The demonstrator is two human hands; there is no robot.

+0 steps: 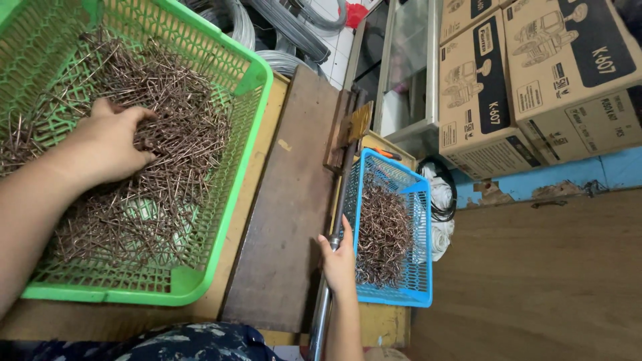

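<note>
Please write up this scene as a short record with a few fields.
left hand: left hand reaching into the green basket, fingers curled on the brown wire pieces
right hand: right hand gripping the metal lever bar
blue basket: blue basket holds bent brown wire pieces, right of the bar
bench: wooden board between the baskets
background: cardboard boxes, wire coils

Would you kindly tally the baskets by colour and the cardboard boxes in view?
Green basket: 1, the left hand in its wire pieces
Blue basket: 1, beside the right hand on the metal lever
Cardboard boxes: 3
Total: 5
</note>
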